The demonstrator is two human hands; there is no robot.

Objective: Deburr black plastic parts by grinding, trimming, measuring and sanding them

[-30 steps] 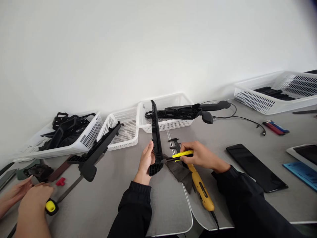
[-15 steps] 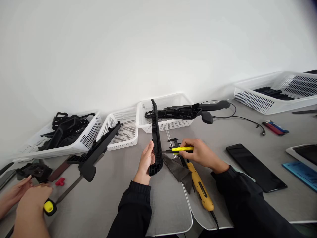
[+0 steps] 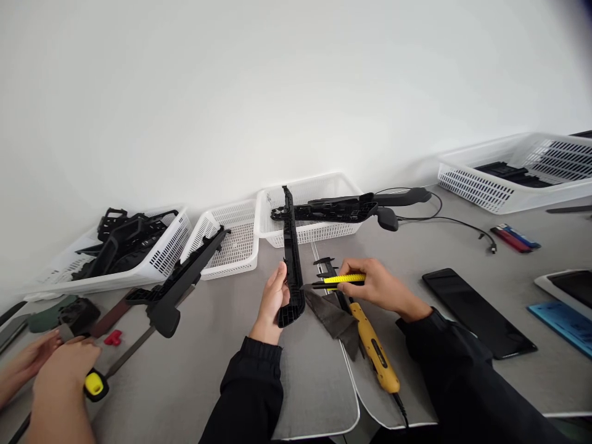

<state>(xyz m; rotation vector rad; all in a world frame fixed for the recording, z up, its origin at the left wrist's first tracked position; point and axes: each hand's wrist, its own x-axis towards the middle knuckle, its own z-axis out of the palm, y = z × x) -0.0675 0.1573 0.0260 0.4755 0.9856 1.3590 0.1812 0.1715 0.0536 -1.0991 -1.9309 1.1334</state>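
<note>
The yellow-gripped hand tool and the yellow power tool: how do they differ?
The hand tool is held in the right hand; the power tool lies on the table. The hand tool is slim, with a lemon-yellow grip; the power tool has a thicker, orange-yellow body. The power tool has a cord; the hand tool shows none. Both are long.

Your long part (image 3: 291,259) looks like black plastic, ribbed rather than smooth along its inner face. The phone (image 3: 478,313) has a glossy dark screen, while the crumpled cloth (image 3: 335,317) appears matt. The basket (image 3: 231,240) looks like perforated white plastic.
</note>
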